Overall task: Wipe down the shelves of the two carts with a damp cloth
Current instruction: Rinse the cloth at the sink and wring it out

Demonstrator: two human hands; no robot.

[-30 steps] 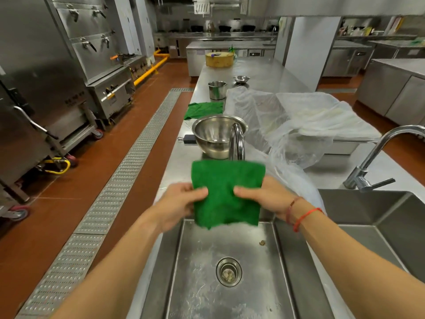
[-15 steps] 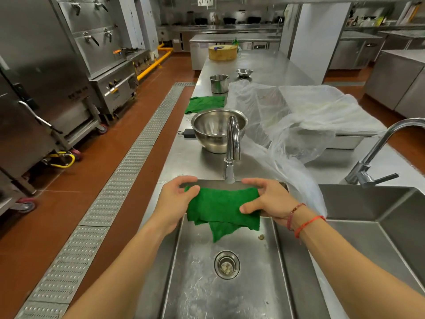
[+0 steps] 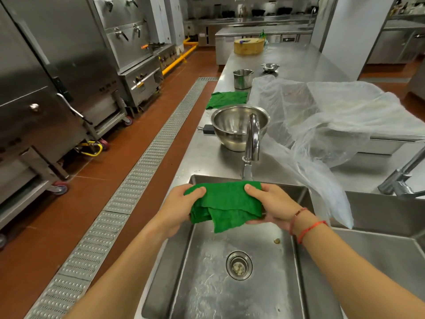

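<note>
Down from its spread, raised position a second ago, the green cloth (image 3: 227, 201) now sits bunched and folded just under the tap (image 3: 251, 139), over the sink (image 3: 202, 293). The left hand (image 3: 179, 206) grips its 9 o'clock end and the right hand (image 3: 276, 203) its 3 o'clock end. Both thumbs lie on top, and the right hand's fingers (image 3: 255, 221) curl beneath. One corner hangs loose toward 6 o'clock.

A pale streak below the spout looks like running water, though that is uncertain. I judge this to be the wetting step, with wringing and the walk to the carts still to come; no shelf wiping has begun.

The sink holds no dishes, only wet streaks, a small scrap (image 3: 277, 241) by its 3 o'clock wall and bits in the drain (image 3: 239, 265). On the surface (image 3: 207, 162) at 12 o'clock from the tap, a steel bowl (image 3: 232, 125) looks empty. Beyond it lie a second green cloth (image 3: 226, 100) and a small pot (image 3: 242, 78) whose inside cannot be seen.
</note>
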